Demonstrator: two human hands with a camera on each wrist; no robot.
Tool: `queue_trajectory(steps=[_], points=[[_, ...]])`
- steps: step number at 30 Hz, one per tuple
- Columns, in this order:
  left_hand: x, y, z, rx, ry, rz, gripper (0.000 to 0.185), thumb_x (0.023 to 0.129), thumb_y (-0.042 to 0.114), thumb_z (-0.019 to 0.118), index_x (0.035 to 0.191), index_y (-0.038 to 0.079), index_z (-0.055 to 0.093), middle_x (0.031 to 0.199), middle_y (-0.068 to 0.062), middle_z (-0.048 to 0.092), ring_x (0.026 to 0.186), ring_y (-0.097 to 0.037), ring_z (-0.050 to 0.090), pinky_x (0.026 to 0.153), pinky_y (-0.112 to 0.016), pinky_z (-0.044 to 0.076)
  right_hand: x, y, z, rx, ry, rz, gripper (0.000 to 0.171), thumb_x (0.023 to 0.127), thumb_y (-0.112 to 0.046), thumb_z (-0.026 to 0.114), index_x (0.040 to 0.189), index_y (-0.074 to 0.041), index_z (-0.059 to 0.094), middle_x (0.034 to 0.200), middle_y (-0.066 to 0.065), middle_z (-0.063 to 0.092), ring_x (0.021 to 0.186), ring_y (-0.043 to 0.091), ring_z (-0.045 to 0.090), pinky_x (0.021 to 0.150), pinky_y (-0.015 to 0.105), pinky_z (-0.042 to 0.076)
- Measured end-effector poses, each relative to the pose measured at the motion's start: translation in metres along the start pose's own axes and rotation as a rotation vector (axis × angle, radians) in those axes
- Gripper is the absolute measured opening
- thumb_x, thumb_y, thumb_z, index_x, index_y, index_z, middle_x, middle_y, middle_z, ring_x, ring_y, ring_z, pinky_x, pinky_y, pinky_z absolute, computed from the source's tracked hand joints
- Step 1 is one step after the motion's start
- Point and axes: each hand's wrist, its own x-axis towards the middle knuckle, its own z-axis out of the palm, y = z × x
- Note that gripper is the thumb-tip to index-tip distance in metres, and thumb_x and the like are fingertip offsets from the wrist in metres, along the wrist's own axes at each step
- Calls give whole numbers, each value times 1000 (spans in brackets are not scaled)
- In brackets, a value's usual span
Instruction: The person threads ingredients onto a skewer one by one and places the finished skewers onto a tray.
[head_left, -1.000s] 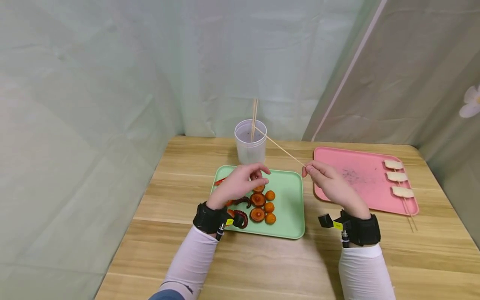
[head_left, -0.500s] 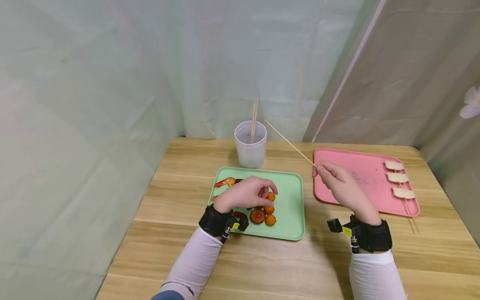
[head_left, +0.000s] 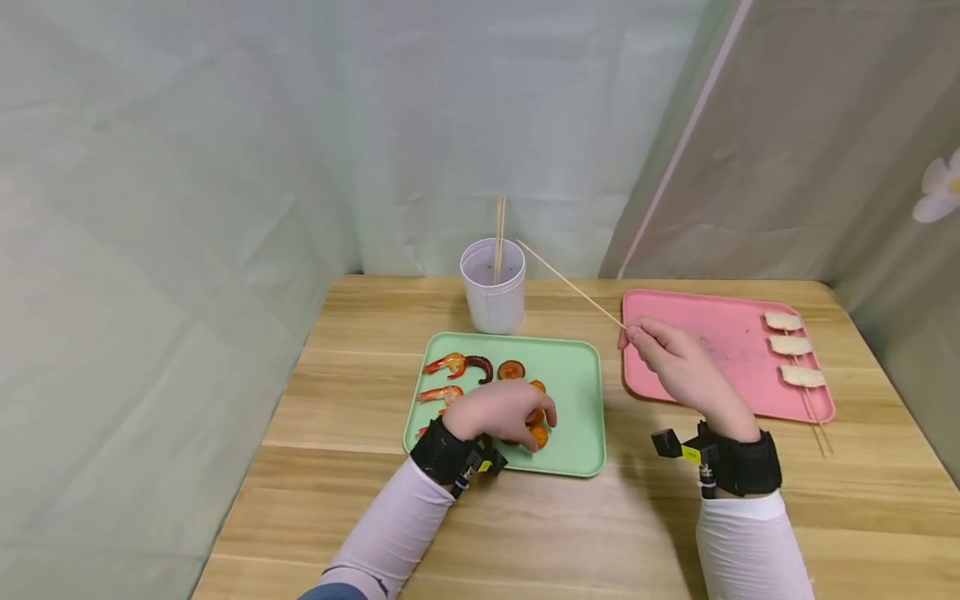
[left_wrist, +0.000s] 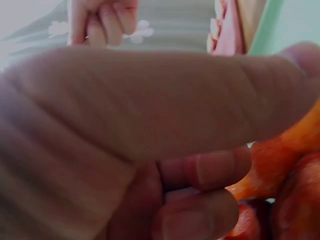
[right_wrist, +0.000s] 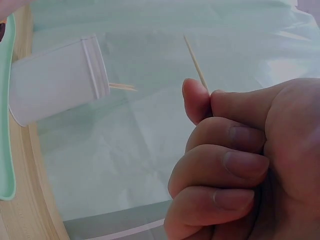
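My right hand point(head_left: 678, 367) pinches a bamboo skewer point(head_left: 570, 286) between thumb and index finger; the skewer slants up and left. In the right wrist view, its thin end point(right_wrist: 195, 62) sticks out past the fingertips. Low over the green tray point(head_left: 577, 375), my left hand point(head_left: 498, 412) has thumb and index finger apart around an orange ball point(head_left: 539, 436). Whether they touch it cannot be told. More orange balls and round brown mushroom-like pieces point(head_left: 512, 369) lie partly hidden beneath this hand. In the left wrist view, the thumb covers much of the orange food point(left_wrist: 270, 165).
Shrimp point(head_left: 442, 394) and a dark curled tentacle point(head_left: 480, 367) lie on the green tray's left side. A white cup point(head_left: 495, 304) holding several skewers point(head_left: 500, 233) stands behind it. On the pink tray point(head_left: 697, 308), pale slices point(head_left: 790, 344) sit threaded on skewers.
My right hand has drawn the skewer rightward, away from the cup. My left hand has moved down the tray to the nearest orange ball, uncovering the shrimp.
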Motion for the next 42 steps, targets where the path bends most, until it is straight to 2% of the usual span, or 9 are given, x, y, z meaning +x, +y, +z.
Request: queue_trajectory(steps=[5,17,22,25,28,32,37,39,42], points=[[4,1,5,62,1,-17,33,81,19,94,110,21,78,85,10,60,79,-9,54,71,-24,46,1,-1,-1,-5,-4,-5,30,118,-26,45,105,-12,68,73,3,43,64,20,44,60,33,37],[4,5,10,113,4,-34,27,80,19,95,103,23,81,86,16,63,80,-6,58,71,-22,48,-2,-2,-2,-8,-5,6,30,117,-26,46,107,-9,69,72,3,42,62,20,43,57,33,36],[5,3,10,134,7,-6,24,83,27,94,102,22,81,86,17,63,79,-5,57,72,-21,47,-2,-1,-2,-19,-5,25,32,117,-28,46,108,-8,69,72,3,43,61,20,43,56,33,34],[5,-2,6,92,32,40,23,86,35,92,101,23,79,82,16,61,75,-3,56,70,-21,47,-2,-1,-2,-20,2,30,31,117,-28,47,108,-9,70,72,4,43,60,19,42,54,33,33],[2,-9,-3,-11,107,109,24,89,38,90,100,23,77,74,13,55,69,-4,52,68,-22,45,-1,0,-2,-19,7,22,30,117,-27,47,107,-10,70,71,4,43,60,19,41,54,33,33],[-7,-20,-17,-213,290,164,24,90,35,89,102,20,75,74,8,54,70,-7,53,69,-25,47,0,0,-1,-15,1,-1,30,117,-25,47,106,-9,69,71,3,42,60,19,42,55,32,35],[-21,-34,-30,-456,540,106,25,92,28,88,109,18,72,88,5,68,81,-14,63,68,-30,51,2,0,1,-1,-17,-3,28,117,-24,46,106,-10,69,70,1,41,59,17,41,55,32,35],[-25,-39,-34,-560,610,75,27,93,24,87,112,15,70,93,2,70,85,-19,65,68,-31,51,2,1,2,8,-28,7,28,117,-23,46,107,-11,69,70,1,42,58,16,41,54,32,35],[-28,-44,-37,-721,673,52,30,93,15,85,116,10,65,95,-4,70,85,-26,64,66,-30,49,3,1,4,45,-71,21,26,117,-19,46,109,-9,68,69,1,44,57,15,42,53,30,36]])
